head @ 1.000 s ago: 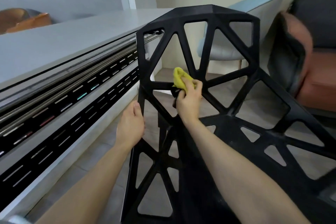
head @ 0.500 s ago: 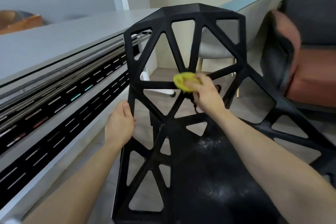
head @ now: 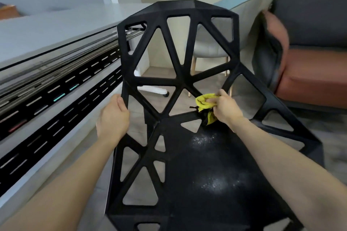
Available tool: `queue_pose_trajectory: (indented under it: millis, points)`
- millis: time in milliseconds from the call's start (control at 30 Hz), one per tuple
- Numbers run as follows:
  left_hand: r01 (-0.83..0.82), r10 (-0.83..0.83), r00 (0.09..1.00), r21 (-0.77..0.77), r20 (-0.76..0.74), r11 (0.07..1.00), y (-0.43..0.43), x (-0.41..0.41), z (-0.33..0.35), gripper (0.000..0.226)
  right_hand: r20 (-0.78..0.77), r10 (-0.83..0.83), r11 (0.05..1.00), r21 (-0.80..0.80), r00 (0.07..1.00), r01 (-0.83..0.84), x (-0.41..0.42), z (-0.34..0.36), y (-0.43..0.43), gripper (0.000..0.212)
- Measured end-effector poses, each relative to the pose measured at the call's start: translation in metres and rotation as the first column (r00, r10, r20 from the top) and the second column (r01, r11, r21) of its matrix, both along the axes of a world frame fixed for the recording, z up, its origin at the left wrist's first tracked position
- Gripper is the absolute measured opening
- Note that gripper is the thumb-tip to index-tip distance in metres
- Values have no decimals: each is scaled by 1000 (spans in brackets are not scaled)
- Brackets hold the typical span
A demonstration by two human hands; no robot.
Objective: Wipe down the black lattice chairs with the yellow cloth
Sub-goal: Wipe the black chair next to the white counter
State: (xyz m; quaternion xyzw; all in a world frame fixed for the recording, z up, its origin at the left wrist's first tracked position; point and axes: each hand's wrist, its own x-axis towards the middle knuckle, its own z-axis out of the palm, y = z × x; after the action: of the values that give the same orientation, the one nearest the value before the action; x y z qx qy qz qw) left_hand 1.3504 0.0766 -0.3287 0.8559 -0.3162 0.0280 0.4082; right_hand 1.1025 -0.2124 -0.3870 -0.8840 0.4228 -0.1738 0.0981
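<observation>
A black lattice chair [head: 180, 47] fills the middle of the view, its backrest rising away from me and its seat under my arms. My left hand [head: 113, 118] grips the left edge of the backrest, thumb over the front of the bar. My right hand [head: 224, 108] holds a bunched yellow cloth [head: 203, 105] and presses it on a slanted bar low in the backrest, just above the seat. Pale dusty specks mark the seat's surface.
A long white table [head: 56, 30] with black slotted panels runs along the left. Behind the chair stand a grey and blue upholstered chair [head: 212, 50] and a white caster base. A dark and rust-coloured sofa [head: 309, 69] sits at the right.
My right hand has moved the cloth rightward and down, from the backrest's middle joint to the lower right bar near the seat. My left hand keeps its grip on the left edge.
</observation>
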Motion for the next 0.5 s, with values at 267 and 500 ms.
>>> queue_pose_trajectory:
  millis: [267,500]
  points:
    - [10,-3,850,-10,527,1000,4,0,-2,38,563,-103,925,358,820,-129,14,102,71,47]
    - [367,-315,660,74,682,927,-10,-7,10,17,758,-228,628,594,611,-502,14,112,120,47]
